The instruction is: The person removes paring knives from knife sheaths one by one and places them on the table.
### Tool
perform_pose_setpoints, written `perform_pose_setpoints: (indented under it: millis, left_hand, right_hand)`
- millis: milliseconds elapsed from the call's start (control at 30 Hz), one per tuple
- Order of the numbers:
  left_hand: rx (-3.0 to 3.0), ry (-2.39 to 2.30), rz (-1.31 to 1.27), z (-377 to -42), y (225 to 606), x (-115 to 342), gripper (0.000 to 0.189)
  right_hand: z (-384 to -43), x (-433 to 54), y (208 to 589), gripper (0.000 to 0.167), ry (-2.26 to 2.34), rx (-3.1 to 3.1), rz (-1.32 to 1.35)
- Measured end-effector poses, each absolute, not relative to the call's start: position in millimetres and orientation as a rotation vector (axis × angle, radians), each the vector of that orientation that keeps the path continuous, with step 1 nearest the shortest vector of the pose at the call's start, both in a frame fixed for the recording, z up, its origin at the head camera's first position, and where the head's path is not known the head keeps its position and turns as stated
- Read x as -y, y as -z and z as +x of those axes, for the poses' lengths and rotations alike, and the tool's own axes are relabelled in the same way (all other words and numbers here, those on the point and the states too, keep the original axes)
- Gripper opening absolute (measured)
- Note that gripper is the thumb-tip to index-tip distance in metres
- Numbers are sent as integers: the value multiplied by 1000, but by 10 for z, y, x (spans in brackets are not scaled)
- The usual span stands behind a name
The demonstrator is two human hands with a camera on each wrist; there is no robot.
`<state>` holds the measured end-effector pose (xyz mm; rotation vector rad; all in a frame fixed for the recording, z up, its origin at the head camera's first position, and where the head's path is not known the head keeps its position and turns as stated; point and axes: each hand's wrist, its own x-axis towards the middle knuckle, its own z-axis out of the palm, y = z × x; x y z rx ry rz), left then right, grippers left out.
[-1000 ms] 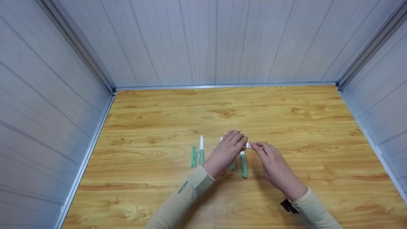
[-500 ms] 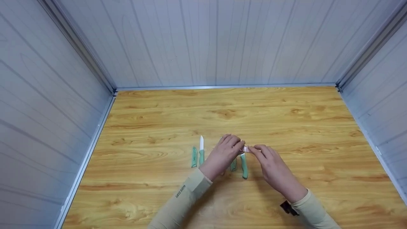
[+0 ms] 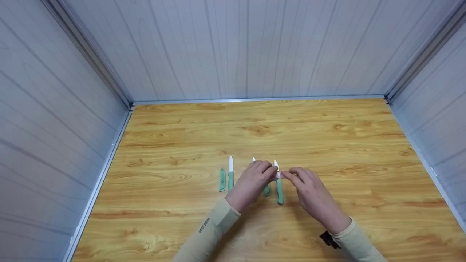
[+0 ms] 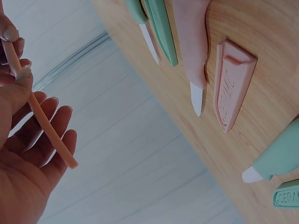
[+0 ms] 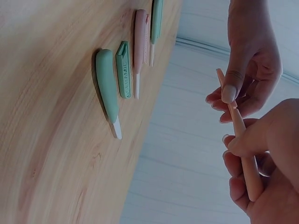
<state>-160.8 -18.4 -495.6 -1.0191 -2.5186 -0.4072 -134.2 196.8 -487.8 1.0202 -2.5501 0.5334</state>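
My left hand (image 3: 255, 178) pinches a slim peach-pink knife sheath (image 4: 51, 130) between thumb and fingers. Facing it, my right hand (image 3: 315, 193) grips the pink handle of a knife (image 5: 250, 172). In the right wrist view, handle and sheath meet end to end in one line, and no blade shows between them. Both hands are held above the table, over a green-handled knife (image 3: 279, 191) with a white blade. A green sheath (image 3: 267, 190) lies beside that knife, partly behind my left hand.
Left of my hands lie another green knife (image 3: 231, 178) and its green sheath (image 3: 222, 180). A pink knife (image 4: 191, 46) and pink sheath (image 4: 233, 88) lie between the green sets. Panel walls (image 3: 225, 47) enclose the wooden table (image 3: 174, 131).
Both hands have come slightly nearer to me, the left one with its fingers more curled. The white strip seen between them has shrunk from view. More of the right green knife's blade is uncovered.
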Motion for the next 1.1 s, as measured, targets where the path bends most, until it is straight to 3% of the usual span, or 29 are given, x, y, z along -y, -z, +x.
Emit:
perform_pose_setpoints:
  millis: [267, 533, 1100]
  left_hand:
    - [2492, 470, -983, -1530, 4989, 217, 22]
    - [2445, 606, -938, -1483, 5023, 226, 24]
    - [2435, 705, -844, -1357, 5002, 253, 23]
  right_hand:
    - [-1320, -1900, 4938, 53, -543, 2429, 1008]
    - [-1301, -1864, 4951, 33, -623, 2436, 971]
    - [-1219, -1806, 4956, 41, -783, 2355, 863]
